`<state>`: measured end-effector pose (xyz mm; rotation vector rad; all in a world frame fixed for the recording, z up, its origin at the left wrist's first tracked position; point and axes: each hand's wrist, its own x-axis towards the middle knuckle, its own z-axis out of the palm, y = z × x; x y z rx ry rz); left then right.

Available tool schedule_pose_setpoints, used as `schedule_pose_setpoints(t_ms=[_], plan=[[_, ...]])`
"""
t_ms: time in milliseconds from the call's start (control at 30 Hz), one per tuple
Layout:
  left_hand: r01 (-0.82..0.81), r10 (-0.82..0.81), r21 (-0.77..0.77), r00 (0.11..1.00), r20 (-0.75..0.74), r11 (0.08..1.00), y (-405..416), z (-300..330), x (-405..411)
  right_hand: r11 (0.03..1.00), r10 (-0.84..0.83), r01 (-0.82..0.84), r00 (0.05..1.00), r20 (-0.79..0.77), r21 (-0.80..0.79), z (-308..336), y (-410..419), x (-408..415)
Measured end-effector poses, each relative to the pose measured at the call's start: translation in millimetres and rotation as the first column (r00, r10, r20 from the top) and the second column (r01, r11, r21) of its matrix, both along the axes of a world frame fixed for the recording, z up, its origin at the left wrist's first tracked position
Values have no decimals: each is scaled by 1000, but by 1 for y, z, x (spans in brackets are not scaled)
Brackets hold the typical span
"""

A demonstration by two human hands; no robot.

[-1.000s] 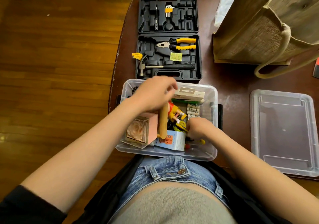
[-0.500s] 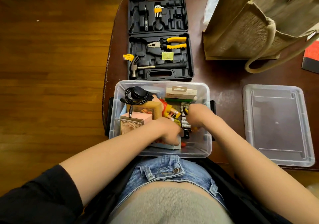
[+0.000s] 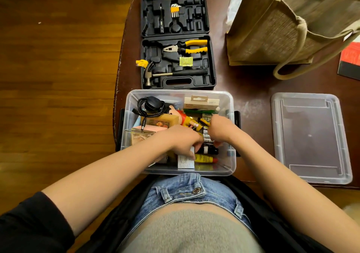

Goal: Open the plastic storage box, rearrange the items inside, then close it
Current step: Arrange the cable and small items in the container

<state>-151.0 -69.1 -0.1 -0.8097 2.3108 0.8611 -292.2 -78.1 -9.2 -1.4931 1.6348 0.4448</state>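
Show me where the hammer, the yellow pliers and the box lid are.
hammer (image 3: 181, 73): head view, on its handle.
yellow pliers (image 3: 194, 46): head view, on the handles.
box lid (image 3: 309, 135): head view, on its flat middle.

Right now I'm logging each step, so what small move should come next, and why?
Probably lay the white carton flat in the storage box. The left hand holds it at the crowded near end, and the lid lies off to the side.
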Motion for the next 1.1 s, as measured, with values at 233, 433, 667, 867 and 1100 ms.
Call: schedule_pose_setpoints(t_ms=[233, 433, 667, 867, 1100], plan=[[-34, 34, -37, 999, -11, 999, 6, -2, 4, 995, 90, -93, 993, -82, -34, 7, 9, -2], [-127, 127, -102, 992, -4, 987, 9, -6, 0, 981, 196, -196, 978, -71, 13, 7, 18, -10], [-393, 382, -99, 918, -109, 914, 15, -11, -5, 1000, 20, -19, 970, 242, -6, 13, 20, 3], [-359, 354, -71, 932, -77, 930, 11, -10, -8, 989, 71, -90, 985, 156, 119, 9, 19, -10], [-541, 523, -16, 819, -238, 841, 20, -11, 1, 875, 459, -484, 849, -260, -36, -24, 37, 15]])
